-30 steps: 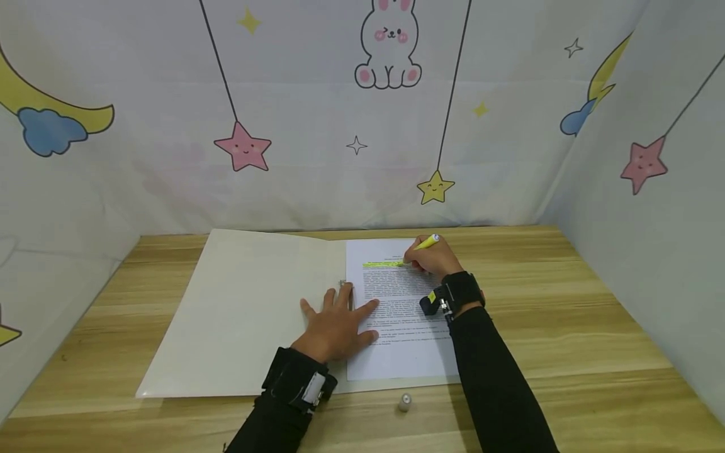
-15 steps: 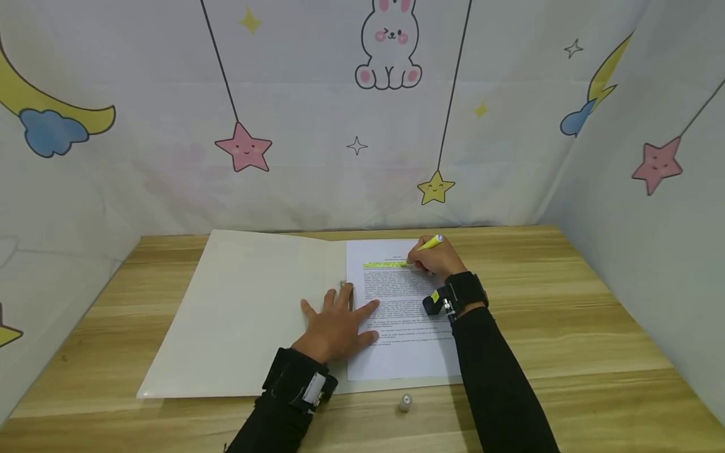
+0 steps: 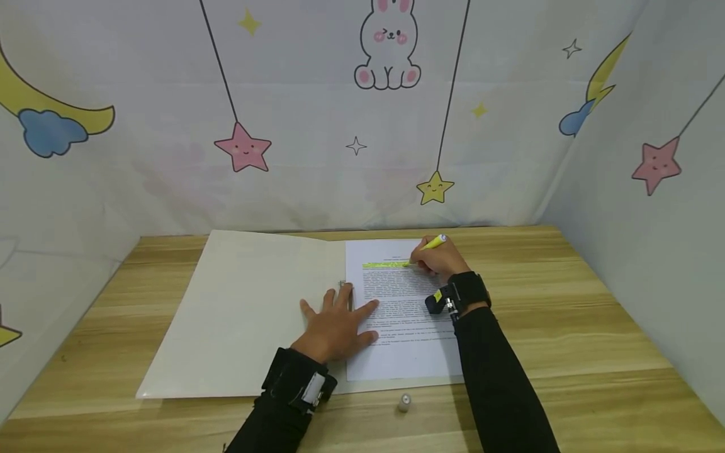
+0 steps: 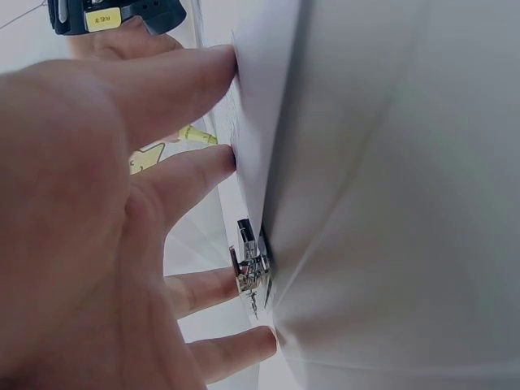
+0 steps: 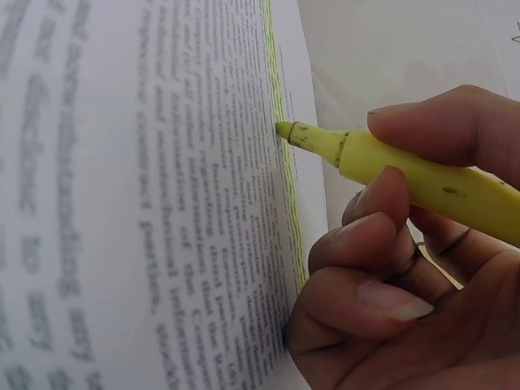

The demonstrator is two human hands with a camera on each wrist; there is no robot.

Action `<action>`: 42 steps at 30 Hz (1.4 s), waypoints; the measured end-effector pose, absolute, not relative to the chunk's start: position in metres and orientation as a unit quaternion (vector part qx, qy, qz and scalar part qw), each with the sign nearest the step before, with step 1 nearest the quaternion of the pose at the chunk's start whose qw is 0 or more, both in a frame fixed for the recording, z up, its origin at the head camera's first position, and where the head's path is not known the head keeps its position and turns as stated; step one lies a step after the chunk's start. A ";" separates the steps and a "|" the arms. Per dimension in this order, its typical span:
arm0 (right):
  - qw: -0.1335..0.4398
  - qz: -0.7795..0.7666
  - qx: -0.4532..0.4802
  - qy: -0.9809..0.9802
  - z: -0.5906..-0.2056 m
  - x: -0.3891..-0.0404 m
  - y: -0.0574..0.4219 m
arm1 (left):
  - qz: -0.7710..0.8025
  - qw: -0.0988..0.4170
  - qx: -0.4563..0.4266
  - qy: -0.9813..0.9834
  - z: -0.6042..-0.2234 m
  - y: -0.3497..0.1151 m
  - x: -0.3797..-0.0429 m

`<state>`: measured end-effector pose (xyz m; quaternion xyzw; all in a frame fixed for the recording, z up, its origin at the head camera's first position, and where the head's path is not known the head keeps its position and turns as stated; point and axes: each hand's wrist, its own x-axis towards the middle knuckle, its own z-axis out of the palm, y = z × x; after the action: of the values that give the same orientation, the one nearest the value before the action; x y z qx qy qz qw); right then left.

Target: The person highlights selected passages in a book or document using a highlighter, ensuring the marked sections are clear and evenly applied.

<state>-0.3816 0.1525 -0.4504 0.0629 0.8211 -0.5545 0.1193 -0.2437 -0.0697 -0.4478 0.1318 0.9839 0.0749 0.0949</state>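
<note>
A white printed page [image 3: 396, 362] lies in the right half of an opened white folder [image 3: 238, 308]. My right hand [image 3: 438, 258] pinches a yellow highlighter [image 5: 431, 179] between thumb and fingers. Its chisel tip is at the yellow-marked lines [image 5: 284, 187] near the top of the page; whether it presses on the paper is hard to tell. Spread fingers of my left hand [image 3: 334, 330] rest across the folder's fold and the page's left edge. By those fingers sits a metal clip [image 4: 250, 268], mostly hidden in the head view.
A small grey cap [image 3: 404, 402] stands on the wooden table [image 3: 578, 352] in front of the folder. White curtains [image 3: 317, 195] with printed stars and a rabbit close off the back and both sides. A black camera strap [image 3: 467, 289] circles my right wrist.
My right hand has moved slightly to the right with the highlighter, and the yellow marking reaches a little further along the line. My left hand keeps its place.
</note>
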 end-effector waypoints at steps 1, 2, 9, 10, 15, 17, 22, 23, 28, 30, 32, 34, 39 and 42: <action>0.120 -0.552 0.065 0.822 -0.450 -0.382 0.153 | 0.074 0.095 0.132 0.984 -0.448 -0.070 -0.244; 0.120 -0.549 0.065 0.824 -0.450 -0.382 0.154 | 0.073 0.095 0.132 0.984 -0.448 -0.070 -0.244; 0.123 -0.541 0.062 0.829 -0.450 -0.383 0.156 | 0.075 0.095 0.132 0.984 -0.447 -0.070 -0.244; 0.123 -0.541 0.061 0.830 -0.449 -0.383 0.156 | 0.076 0.096 0.132 0.984 -0.447 -0.070 -0.244; 0.115 -0.535 0.064 0.835 -0.449 -0.381 0.158 | 0.077 0.096 0.132 0.984 -0.447 -0.070 -0.244; 0.114 -0.533 0.063 0.836 -0.449 -0.382 0.158 | 0.077 0.095 0.133 0.984 -0.447 -0.070 -0.244; 0.115 -0.521 0.059 0.844 -0.449 -0.383 0.159 | 0.078 0.096 0.133 0.983 -0.447 -0.069 -0.243; 0.115 -0.518 0.059 0.845 -0.449 -0.383 0.160 | 0.079 0.096 0.133 0.983 -0.447 -0.070 -0.243; 0.110 -0.516 0.059 0.848 -0.449 -0.383 0.161 | 0.079 0.097 0.133 0.983 -0.447 -0.070 -0.243; 0.109 -0.521 0.056 0.845 -0.449 -0.383 0.161 | 0.079 0.096 0.132 0.983 -0.447 -0.070 -0.243; 0.111 -0.527 0.054 0.841 -0.449 -0.383 0.161 | 0.078 0.095 0.132 0.984 -0.447 -0.070 -0.243; 0.109 -0.526 0.051 0.842 -0.449 -0.383 0.162 | 0.078 0.095 0.132 0.984 -0.447 -0.070 -0.243; 0.102 -0.518 0.053 0.848 -0.450 -0.384 0.166 | 0.078 0.094 0.133 0.983 -0.447 -0.070 -0.243; 0.104 -0.520 0.054 0.846 -0.449 -0.384 0.168 | 0.078 0.093 0.134 0.983 -0.447 -0.070 -0.244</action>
<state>-0.3840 0.1677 -0.4493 0.0539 0.8463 -0.5197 0.1038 -0.2435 -0.0697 -0.4470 0.1340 0.9834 0.0784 0.0935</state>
